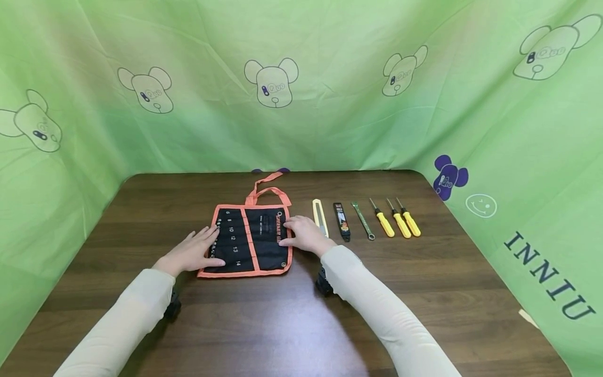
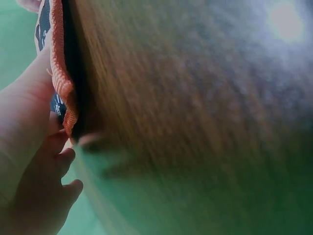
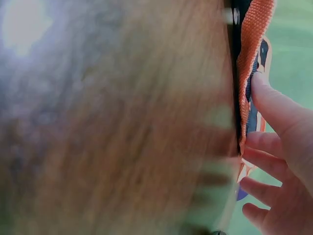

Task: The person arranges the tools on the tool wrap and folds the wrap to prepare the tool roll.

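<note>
A black fabric tool pouch (image 1: 268, 256) with orange trim lies flat on the table, printed with size numbers down its left half. Two orange straps (image 1: 266, 191) trail from its far edge. My left hand (image 1: 190, 252) rests on the pouch's left side, fingers spread and thumb on the near left part. At the right edge, my right hand (image 1: 306, 234) touches the pouch with thumb and fingertips. The orange binding (image 2: 61, 81) runs beside my left thumb in the left wrist view. In the right wrist view, my thumb (image 3: 274, 100) lies against the pouch's face near its binding.
Right of the pouch, a row holds a yellow-and-grey utility knife (image 1: 319, 213), a flat black package (image 1: 341, 222), a combination wrench (image 1: 363, 220) and three yellow-handled screwdrivers (image 1: 384, 223). A green printed cloth (image 1: 330, 131) hangs behind and beside the brown wooden table (image 1: 264, 324).
</note>
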Available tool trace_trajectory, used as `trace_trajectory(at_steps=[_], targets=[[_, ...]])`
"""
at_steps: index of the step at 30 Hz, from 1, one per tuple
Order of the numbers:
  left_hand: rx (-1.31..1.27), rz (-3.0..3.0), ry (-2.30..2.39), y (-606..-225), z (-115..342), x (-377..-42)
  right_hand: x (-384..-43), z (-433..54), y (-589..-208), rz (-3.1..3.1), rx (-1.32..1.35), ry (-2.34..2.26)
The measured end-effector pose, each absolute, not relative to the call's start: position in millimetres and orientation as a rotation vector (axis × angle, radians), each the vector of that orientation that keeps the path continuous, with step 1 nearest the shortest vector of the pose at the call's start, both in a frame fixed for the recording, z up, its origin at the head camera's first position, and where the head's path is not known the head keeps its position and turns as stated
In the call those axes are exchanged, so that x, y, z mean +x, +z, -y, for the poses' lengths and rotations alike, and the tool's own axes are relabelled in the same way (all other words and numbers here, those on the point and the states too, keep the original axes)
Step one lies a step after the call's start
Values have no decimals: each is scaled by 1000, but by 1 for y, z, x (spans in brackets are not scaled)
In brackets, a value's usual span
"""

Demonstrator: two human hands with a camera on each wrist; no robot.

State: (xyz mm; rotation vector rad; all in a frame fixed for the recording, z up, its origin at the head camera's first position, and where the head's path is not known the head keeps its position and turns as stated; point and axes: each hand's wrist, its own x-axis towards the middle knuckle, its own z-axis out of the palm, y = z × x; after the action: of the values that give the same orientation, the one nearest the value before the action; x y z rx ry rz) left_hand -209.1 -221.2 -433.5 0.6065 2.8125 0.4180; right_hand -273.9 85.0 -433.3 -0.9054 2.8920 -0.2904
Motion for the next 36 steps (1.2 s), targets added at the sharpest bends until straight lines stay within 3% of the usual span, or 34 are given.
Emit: trace_trajectory(at_steps=[18, 36], targets=[[591, -2773, 402, -435, 220, -211, -274, -91, -430, -2922, -891, -435], [570, -2761, 405, -435, 220, -211, -278, -129, -413, -2971, -511, -821]])
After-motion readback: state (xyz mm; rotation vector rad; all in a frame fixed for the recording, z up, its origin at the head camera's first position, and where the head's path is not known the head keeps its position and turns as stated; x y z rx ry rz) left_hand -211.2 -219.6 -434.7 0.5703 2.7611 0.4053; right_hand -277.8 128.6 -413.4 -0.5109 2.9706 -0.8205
